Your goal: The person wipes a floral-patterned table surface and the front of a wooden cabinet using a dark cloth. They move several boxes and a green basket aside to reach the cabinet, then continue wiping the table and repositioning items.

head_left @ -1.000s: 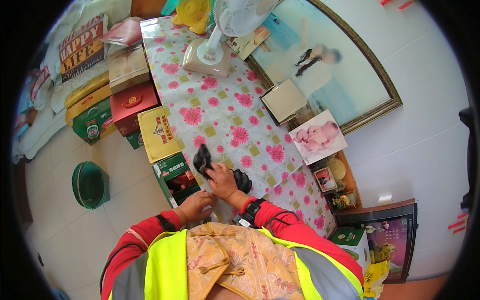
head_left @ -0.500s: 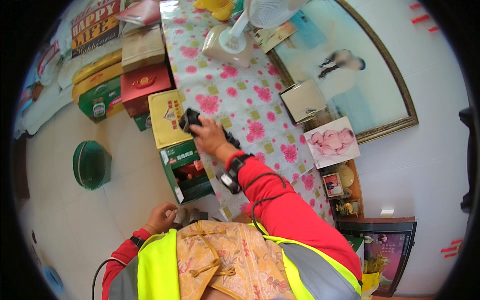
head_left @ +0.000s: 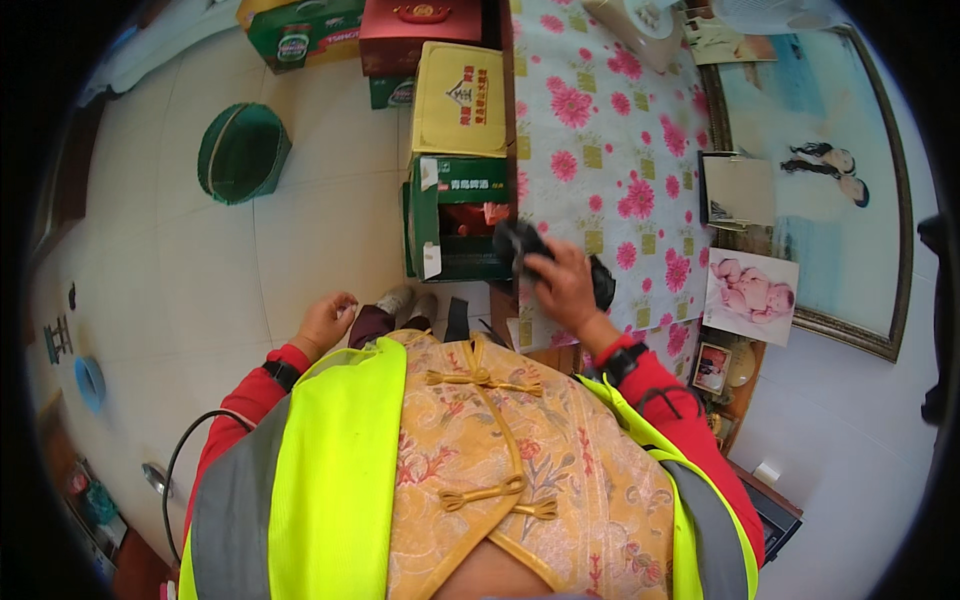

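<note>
My right hand [head_left: 568,290] is closed around a soft-looking black bundle [head_left: 520,244]. I cannot make out what kind of thing the bundle is, and part of it is blurred. It is held over the left edge of a table with a pink-flowered tablecloth [head_left: 640,255], just right of an open green carton [head_left: 470,262]. Something red lies inside that carton. To the left, over the tiled floor, my left hand [head_left: 325,322] hangs with loosely bent fingers. It appears to hold nothing, and a gap shows between thumb and fingers.
A yellow box [head_left: 460,100], a red box [head_left: 415,45] and another green carton [head_left: 300,35] line the table's left side. On the floor stands a green basket [head_left: 240,155]. A framed picture [head_left: 900,250] and a baby photo [head_left: 750,295] stand along the wall. A fan base [head_left: 640,30] rests on the table.
My view has turned and shifted back along the table. My right arm has drawn in toward my body, bringing the black bundle with it. The left hand stays low and loosely bent.
</note>
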The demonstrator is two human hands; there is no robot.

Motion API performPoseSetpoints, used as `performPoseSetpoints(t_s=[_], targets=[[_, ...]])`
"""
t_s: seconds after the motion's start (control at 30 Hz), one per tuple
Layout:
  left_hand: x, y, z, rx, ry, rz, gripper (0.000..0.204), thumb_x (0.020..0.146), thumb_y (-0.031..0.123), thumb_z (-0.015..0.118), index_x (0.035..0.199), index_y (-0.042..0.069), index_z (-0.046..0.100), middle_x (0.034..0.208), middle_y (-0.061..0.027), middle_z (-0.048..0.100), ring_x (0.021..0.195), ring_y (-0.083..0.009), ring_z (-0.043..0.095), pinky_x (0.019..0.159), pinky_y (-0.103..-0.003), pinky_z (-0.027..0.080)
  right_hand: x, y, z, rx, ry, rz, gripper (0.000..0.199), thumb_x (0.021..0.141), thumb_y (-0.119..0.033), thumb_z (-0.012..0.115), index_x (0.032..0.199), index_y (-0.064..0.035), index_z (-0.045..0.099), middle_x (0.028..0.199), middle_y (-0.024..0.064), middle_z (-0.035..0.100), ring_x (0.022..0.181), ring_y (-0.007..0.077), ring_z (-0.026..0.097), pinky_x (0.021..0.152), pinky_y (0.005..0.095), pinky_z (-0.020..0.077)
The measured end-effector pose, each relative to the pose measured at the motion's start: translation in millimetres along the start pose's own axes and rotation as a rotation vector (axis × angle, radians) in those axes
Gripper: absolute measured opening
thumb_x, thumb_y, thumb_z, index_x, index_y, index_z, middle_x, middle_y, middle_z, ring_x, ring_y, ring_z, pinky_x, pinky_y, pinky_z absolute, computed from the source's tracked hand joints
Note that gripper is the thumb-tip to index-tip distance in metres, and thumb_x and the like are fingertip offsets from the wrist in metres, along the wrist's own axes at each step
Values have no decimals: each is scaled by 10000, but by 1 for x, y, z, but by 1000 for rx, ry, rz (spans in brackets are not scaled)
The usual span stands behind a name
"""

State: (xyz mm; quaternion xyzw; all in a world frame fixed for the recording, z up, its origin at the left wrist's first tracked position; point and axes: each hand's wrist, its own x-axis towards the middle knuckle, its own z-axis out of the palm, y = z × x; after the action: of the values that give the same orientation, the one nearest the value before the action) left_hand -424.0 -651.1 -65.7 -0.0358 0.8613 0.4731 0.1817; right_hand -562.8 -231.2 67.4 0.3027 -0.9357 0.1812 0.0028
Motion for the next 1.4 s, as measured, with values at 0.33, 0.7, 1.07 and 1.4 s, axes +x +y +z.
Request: performPoseSetpoints(t_s=[0.33,0.7,1.07,1.4], targets=[[11,9,16,-55,-77,1,190,898,189,649,1026,51,675,872,-138,702,761,-268,664,714,-367,539,119,46,33,-144,225,50,428,766,-102,659,1185,-190,679,1309,142,574,1210,387,506,1012,474,425],[12,-18,7,19,-141,-83,195,876,188,654,1014,53,689,885,-148,712,804,-281,694,735,-378,550,-101,8,13,-485,86,449,474,816,-237,643,1280,-143,612,1350,153,538,1277,348,473,1110,595,242],[48,12,15,156,-204,173,485,861,152,636,1333,103,531,1362,-194,522,1218,-356,544,1014,-427,466,-77,34,34,-382,275,1066,536,874,-360,613,1353,-130,545,1383,209,511,1247,428,466,996,567,398],[161,51,79,376,-131,276,712,900,357,665,1528,319,332,1611,-249,144,1422,-469,307,1144,-494,333,-68,16,40,-444,290,791,570,885,-367,608,1358,-64,511,1334,276,503,1195,471,472,1020,559,376]])
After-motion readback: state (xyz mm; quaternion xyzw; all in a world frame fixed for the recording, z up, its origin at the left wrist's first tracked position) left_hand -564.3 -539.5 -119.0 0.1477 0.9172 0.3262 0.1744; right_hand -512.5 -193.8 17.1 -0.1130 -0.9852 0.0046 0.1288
